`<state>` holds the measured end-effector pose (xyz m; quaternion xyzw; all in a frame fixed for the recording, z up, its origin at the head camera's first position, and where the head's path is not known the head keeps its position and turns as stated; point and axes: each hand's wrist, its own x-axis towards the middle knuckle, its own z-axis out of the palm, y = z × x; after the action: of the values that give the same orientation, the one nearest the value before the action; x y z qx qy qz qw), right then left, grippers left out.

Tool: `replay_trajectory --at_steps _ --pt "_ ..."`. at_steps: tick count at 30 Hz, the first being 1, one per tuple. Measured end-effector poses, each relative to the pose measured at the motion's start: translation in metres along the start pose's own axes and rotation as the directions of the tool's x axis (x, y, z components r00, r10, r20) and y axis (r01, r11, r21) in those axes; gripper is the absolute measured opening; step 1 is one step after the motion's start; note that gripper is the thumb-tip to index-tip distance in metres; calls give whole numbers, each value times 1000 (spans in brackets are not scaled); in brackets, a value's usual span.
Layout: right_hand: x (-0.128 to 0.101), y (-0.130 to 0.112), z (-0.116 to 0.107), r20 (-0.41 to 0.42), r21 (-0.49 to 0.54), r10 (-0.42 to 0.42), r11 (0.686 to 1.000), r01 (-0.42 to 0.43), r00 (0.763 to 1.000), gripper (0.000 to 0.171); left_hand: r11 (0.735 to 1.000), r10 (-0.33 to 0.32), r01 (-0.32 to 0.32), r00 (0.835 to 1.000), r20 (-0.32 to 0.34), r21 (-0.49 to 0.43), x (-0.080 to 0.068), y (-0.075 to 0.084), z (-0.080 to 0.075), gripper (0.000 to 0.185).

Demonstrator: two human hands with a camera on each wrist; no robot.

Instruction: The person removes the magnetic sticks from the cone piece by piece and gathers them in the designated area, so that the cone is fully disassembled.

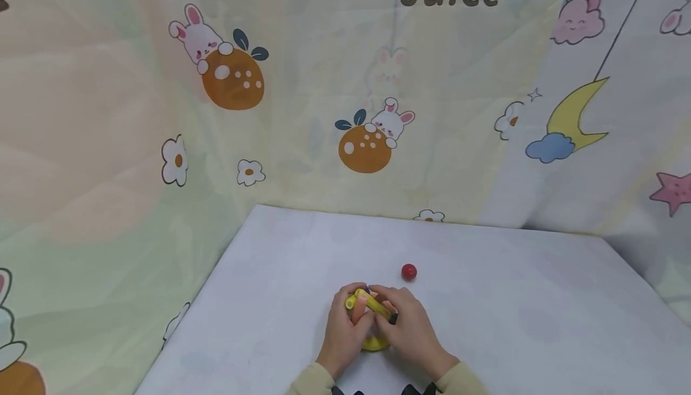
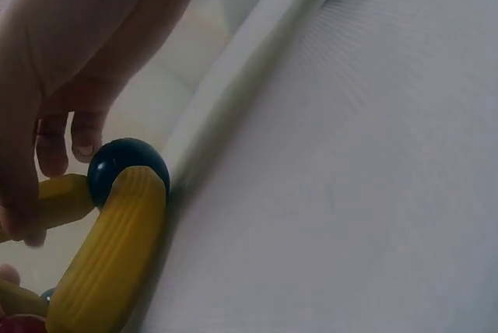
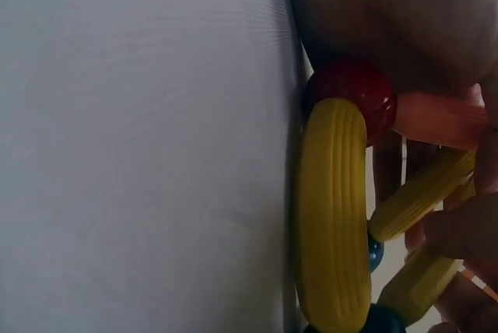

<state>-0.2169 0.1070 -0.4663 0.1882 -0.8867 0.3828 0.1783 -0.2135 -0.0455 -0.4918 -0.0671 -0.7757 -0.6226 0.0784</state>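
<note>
Both hands are round a rod-and-ball building toy close to the table's front. My left hand [image 1: 345,330] grips its left side, beside an upright orange rod [image 1: 359,308]. From the right, my right hand [image 1: 408,326] holds the toy with fingers and thumb, by a slanting yellow rod [image 1: 378,305]. A curved yellow piece [image 3: 334,216] forms the base on the table, with a red ball [image 3: 354,99] at one end and a dark blue ball [image 2: 128,170] at a joint. More yellow rods [image 3: 424,193] rise from it. Fingers hide much of the middle.
A loose red ball [image 1: 408,272] lies on the white table [image 1: 243,323], just beyond the right hand. Behind the table hangs a printed cloth [image 1: 302,71] with rabbits and flowers.
</note>
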Motion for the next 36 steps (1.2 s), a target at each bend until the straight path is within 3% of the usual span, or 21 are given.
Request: replay_trajectory --at_steps 2,5,9,13,17,19,23,27,30,32,34,36 --pt "1 -2 0 -25 -32 44 998 -44 999 47 1000 9 -9 999 -32 -9 0 1 1 44" --pt "1 -1 -5 -72 -17 144 989 -146 987 52 999 29 -31 988 -152 -7 2 2 0 43" --pt "-7 5 -16 -96 60 236 971 -231 967 65 1000 23 -18 939 -342 18 6 4 -4 50" --pt "-20 11 -26 -92 100 309 949 -300 947 49 1000 -5 12 889 -459 13 10 3 -13 52" --pt "-30 17 -33 -39 103 410 909 -404 911 20 998 -32 58 856 -516 34 15 -3 -23 49" --pt "-33 21 -35 5 94 451 889 -449 893 13 994 -65 101 851 -521 41 17 -6 -27 54" --pt "-39 29 -40 86 72 471 876 -477 878 13 988 -100 144 851 -515 46 20 -11 -31 70" --pt "-41 34 -42 143 66 438 890 -451 887 20 989 -89 136 847 -525 51 22 -12 -31 85" --pt "-42 35 -43 182 53 401 908 -416 898 25 985 17 79 836 -548 151 21 -8 -31 97" --pt "-42 35 -42 195 35 384 917 -398 902 25 961 164 -11 827 -537 277 19 -4 -29 100" --pt "-41 34 -41 195 14 379 921 -389 905 26 900 337 -133 817 -468 416 15 1 -26 90" --pt "-41 34 -39 185 -7 377 924 -383 907 26 815 471 -262 820 -327 516 10 7 -22 66"
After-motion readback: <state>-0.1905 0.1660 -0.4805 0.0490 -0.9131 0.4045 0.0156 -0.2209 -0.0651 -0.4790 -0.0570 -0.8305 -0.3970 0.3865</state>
